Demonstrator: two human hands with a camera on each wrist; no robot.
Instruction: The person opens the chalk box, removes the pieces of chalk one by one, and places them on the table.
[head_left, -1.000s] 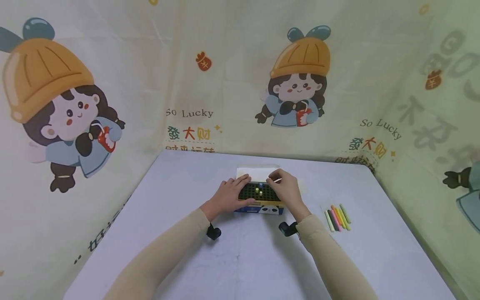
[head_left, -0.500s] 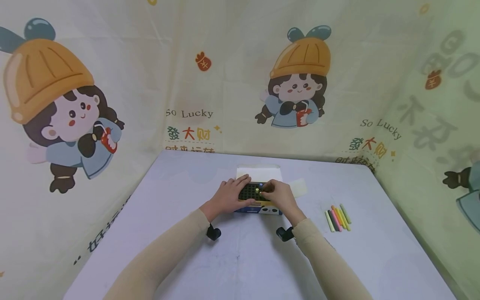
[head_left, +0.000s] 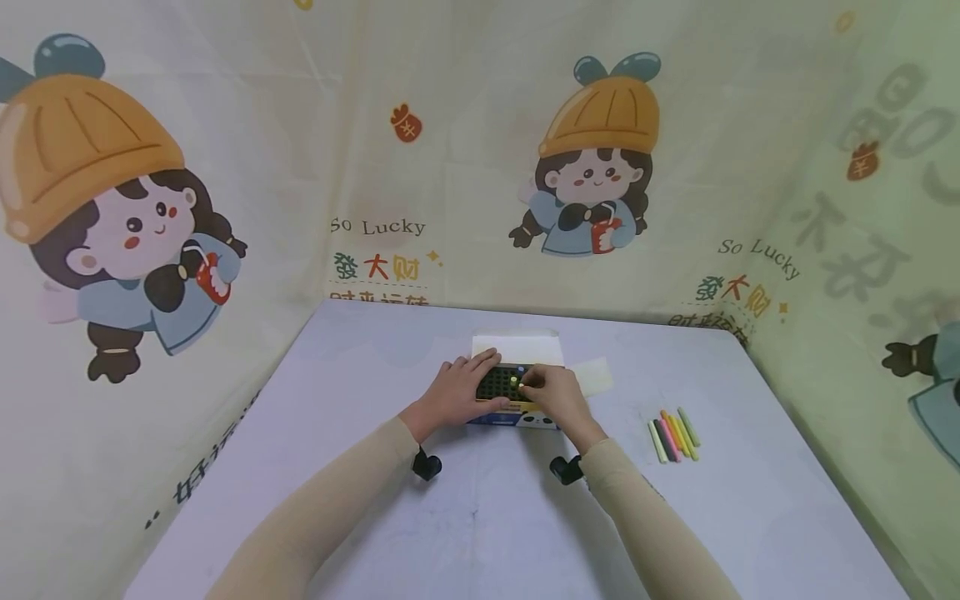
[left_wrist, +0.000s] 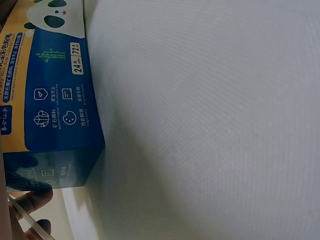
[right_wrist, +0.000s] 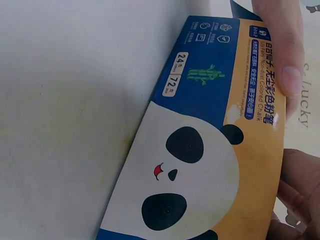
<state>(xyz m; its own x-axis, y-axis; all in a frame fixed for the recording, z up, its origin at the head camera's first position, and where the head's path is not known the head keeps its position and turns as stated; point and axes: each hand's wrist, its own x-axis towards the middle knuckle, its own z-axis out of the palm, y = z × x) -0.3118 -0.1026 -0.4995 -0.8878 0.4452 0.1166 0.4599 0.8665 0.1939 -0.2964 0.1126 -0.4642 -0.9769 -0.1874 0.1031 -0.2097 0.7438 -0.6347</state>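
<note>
A blue and yellow chalk box [head_left: 504, 420] with a panda on its front stands on the table, its white lid [head_left: 517, 347] folded back. Inside is a black holder [head_left: 491, 385] full of round holes. A yellow chalk [head_left: 513, 381] and a blue chalk [head_left: 521, 368] stick up from it. My left hand [head_left: 459, 392] holds the box's left end, thumb along the front top edge. Over the right half, my right hand [head_left: 558, 396] pinches a pale yellow chalk [head_left: 521, 386] at the holder; its lower end is hidden. Both wrist views show mostly the box front.
Several loose chalks [head_left: 675, 437] in green, black, pink, orange and yellow lie side by side on the white table [head_left: 472, 533], right of the box. A pale side flap [head_left: 596, 377] sticks out at the box's right. Printed cloth [head_left: 480, 183] hangs around the table.
My right hand has come down and left from above the lid side to the holder, and has sunk slightly lower since half a second ago. The left hand stays put.
</note>
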